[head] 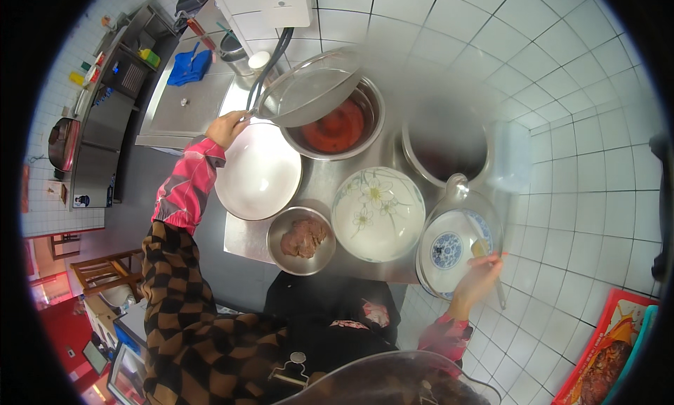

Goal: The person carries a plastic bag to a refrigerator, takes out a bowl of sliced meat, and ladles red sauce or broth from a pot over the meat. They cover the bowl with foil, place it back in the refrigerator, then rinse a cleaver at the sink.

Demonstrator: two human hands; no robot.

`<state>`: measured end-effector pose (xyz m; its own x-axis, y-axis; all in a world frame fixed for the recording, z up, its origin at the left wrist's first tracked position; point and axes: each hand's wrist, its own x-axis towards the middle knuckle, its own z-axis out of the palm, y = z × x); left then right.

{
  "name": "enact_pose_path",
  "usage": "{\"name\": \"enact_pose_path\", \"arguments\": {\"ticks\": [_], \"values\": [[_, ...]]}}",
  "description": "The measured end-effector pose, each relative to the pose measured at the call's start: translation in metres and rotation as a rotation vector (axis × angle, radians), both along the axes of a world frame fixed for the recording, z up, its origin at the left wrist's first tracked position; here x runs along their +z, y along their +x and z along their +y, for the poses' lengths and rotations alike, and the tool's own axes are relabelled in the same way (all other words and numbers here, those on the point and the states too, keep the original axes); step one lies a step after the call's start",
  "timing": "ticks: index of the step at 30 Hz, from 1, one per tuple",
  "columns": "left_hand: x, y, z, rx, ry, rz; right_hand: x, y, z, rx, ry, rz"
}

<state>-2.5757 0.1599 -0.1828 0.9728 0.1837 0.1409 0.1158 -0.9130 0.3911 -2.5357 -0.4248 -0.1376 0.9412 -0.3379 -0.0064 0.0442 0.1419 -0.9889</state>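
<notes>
My left hand (226, 129) grips the handle of a wide wire-mesh strainer (316, 86). It is tilted above a steel pot (375, 102) of red liquid, covering part of the pot. A white bowl (258, 173) lies just below the strainer's handle. My right hand (476, 278) holds the long handle of a metal ladle (457, 188), whose scoop is near a steaming pot (408, 154). Under that handle are a blue-and-white patterned bowl (447, 252) and a clear rim I cannot identify. A flower-patterned bowl (378, 215) sits mid-counter. Raw-looking minced meat (304, 238) fills part of a small steel bowl (275, 241).
Steam hides much of the right-hand pot. White tiled wall (568, 210) bounds the steel counter (247, 241) at right and back. Black cables (274, 57) hang from a wall box (284, 4). A blue cloth (190, 67) lies on a steel cabinet at left.
</notes>
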Motion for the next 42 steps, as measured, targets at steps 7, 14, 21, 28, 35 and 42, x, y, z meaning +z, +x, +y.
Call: {"name": "enact_pose_path", "arguments": {"ticks": [7, 14, 21, 28, 35, 42], "values": [[-0.001, -0.004, 0.004, 0.036, -0.011, -0.016, -0.001, 0.002, -0.004, -0.017, 0.004, 0.03], [0.018, 0.001, -0.028, -0.04, 0.13, -0.092, 0.004, 0.008, -0.015, -0.08, 0.046, 0.037], [0.04, 0.071, -0.142, -0.295, 0.199, -0.169, 0.027, 0.008, -0.055, -0.368, 0.063, -0.094], [0.013, 0.154, -0.253, -0.296, 0.296, 0.015, 0.031, -0.007, -0.084, -0.432, 0.069, -0.096], [-0.023, 0.159, -0.268, -0.205, 0.296, 0.079, 0.022, -0.015, -0.098, -0.513, 0.142, -0.024], [-0.037, 0.141, -0.287, -0.163, 0.191, 0.114, 0.027, 0.005, -0.069, -0.401, 0.12, -0.007]]}}
